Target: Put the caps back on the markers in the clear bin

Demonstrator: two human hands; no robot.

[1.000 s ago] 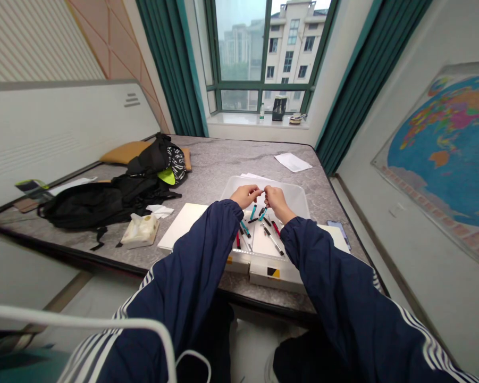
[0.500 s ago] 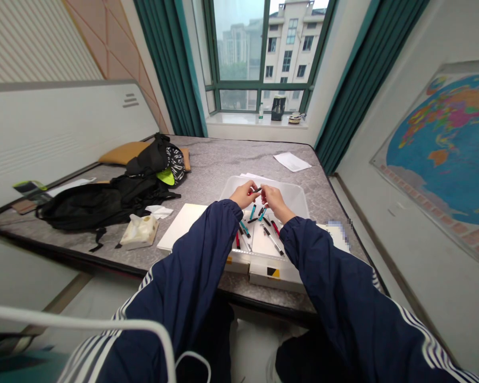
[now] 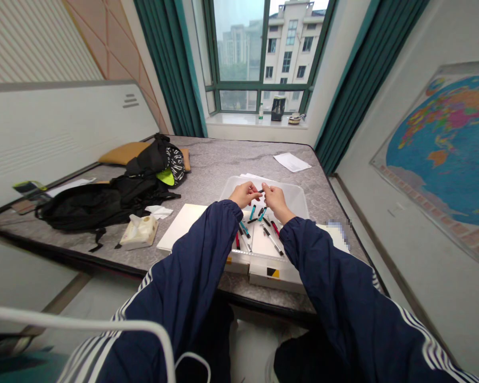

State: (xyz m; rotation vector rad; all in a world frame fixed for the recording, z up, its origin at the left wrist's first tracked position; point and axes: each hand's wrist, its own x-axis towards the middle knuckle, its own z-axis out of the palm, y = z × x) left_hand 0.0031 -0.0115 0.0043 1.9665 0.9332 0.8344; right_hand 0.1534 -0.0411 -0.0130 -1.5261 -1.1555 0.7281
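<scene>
Over a clear plastic bin (image 3: 299, 205), my left hand (image 3: 244, 194) and my right hand (image 3: 275, 200) meet with fingertips almost together. Between them is a small dark pen part (image 3: 260, 191), likely a pen cap or barrel. Both hands pinch it, the left by one end and the right by the other. Below them, loose pens and caps in black, teal, red and white lie scattered, among them a white pen with black ends (image 3: 273, 241), a red pen (image 3: 275, 228) and a teal piece (image 3: 262, 214).
White boxes (image 3: 277, 274) with yellow-black marks sit at the bin's front. A white board (image 3: 183, 224), a tissue pack (image 3: 139, 232) and a black backpack (image 3: 99, 205) lie to the left. Paper (image 3: 292, 161) lies at the back right, and a white cable (image 3: 103, 323) crosses the lower left.
My right hand has shifted very slightly and its fingers have closed around the right end of the pen part. The left hand has hardly moved. The pens below look unchanged.
</scene>
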